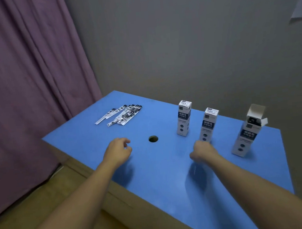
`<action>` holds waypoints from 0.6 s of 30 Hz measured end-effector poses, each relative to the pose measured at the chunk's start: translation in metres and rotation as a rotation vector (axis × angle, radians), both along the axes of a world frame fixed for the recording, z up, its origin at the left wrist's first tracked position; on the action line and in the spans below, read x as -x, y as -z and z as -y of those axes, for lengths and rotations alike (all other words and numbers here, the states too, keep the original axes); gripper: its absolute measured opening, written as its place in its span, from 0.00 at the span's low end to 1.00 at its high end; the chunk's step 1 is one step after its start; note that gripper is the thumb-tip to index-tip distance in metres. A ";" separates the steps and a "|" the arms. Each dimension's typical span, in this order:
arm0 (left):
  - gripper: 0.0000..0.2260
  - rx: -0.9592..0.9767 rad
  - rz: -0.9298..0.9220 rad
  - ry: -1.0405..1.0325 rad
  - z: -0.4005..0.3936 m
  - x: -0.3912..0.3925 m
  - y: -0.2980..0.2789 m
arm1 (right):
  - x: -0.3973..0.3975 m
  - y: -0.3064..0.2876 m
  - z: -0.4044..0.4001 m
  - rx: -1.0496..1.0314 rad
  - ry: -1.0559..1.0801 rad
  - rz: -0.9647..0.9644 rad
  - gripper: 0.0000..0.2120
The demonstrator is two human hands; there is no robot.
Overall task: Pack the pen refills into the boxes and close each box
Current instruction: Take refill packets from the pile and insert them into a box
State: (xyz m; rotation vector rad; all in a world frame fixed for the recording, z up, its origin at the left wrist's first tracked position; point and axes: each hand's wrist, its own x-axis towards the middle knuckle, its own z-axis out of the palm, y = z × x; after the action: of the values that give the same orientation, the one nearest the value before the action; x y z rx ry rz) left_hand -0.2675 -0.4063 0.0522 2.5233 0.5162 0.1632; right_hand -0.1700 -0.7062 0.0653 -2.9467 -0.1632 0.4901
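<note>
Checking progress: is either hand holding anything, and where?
Left hand holds nothing. Right hand is at the middle box's base; a grip cannot be told.

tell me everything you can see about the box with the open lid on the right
The open box is a tall, narrow carton, apparently thin card, white with a dark printed band and round dark marks low on its front. It stands upright near the right edge of the blue table. Its top flap is raised, side tabs splayed, dark contents showing inside. Neither hand touches it.
</note>
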 end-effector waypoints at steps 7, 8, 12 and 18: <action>0.22 -0.122 -0.162 -0.040 -0.096 0.038 -0.003 | 0.018 -0.007 -0.123 0.006 -0.186 0.089 0.11; 0.23 -0.121 -0.165 -0.044 -0.108 0.042 -0.001 | 0.020 -0.006 -0.140 -0.004 -0.201 0.101 0.15; 0.24 -0.107 -0.179 -0.077 -0.150 0.056 0.008 | 0.031 -0.003 -0.198 0.005 -0.263 0.125 0.18; 0.22 -0.062 -0.154 -0.126 -0.189 0.047 0.010 | 0.017 -0.009 -0.252 -0.004 -0.337 0.164 0.15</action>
State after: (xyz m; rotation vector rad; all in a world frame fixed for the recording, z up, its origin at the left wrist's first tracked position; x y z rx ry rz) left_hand -0.3141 -0.2172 0.0420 2.5776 0.7427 0.0323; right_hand -0.1875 -0.4539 0.0742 -2.9628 -0.6857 0.2834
